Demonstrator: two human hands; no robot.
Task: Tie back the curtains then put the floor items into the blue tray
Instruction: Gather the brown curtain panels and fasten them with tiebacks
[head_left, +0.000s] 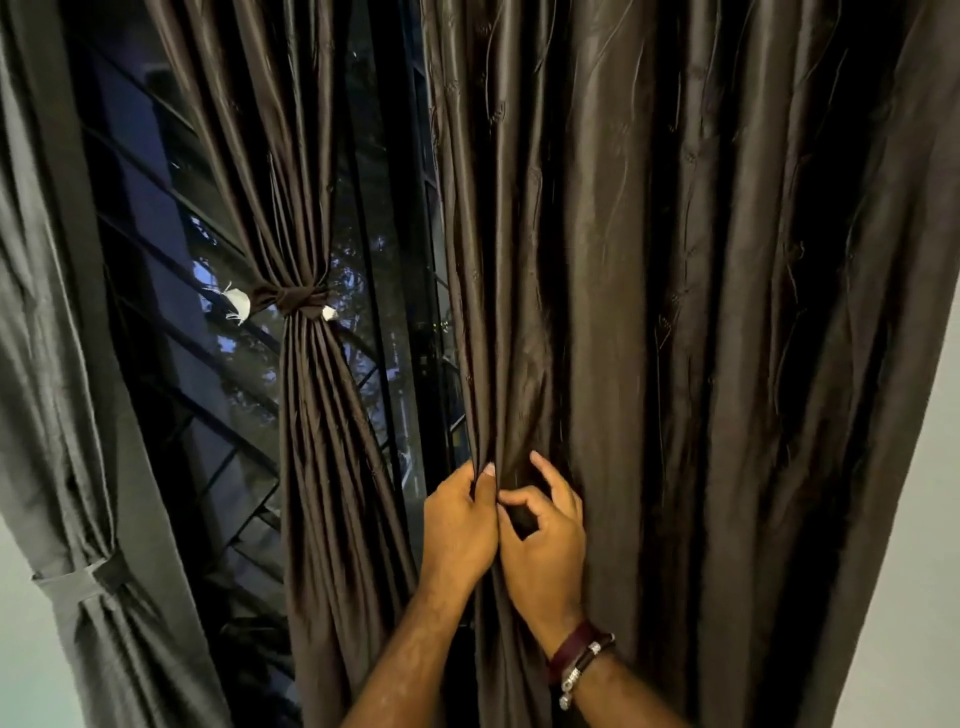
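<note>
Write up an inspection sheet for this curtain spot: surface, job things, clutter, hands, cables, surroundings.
Surface: no floor or table in view.
Job's things: middle brown curtain gathered and tied with a brown tie-back; grey curtain at the far left held by a grey band; right brown curtain hanging loose, not yet tied. Blue tray and floor items: nothing seen.
Clutter: white fabric scraps at the tie-back's ends.
Hands: left hand grips the loose curtain's edge folds; right hand pinches the same fabric beside it, bracelets on that wrist.
Cables: nothing seen.
Surroundings: dark window with bars, trees beyond; pale wall at right.
</note>
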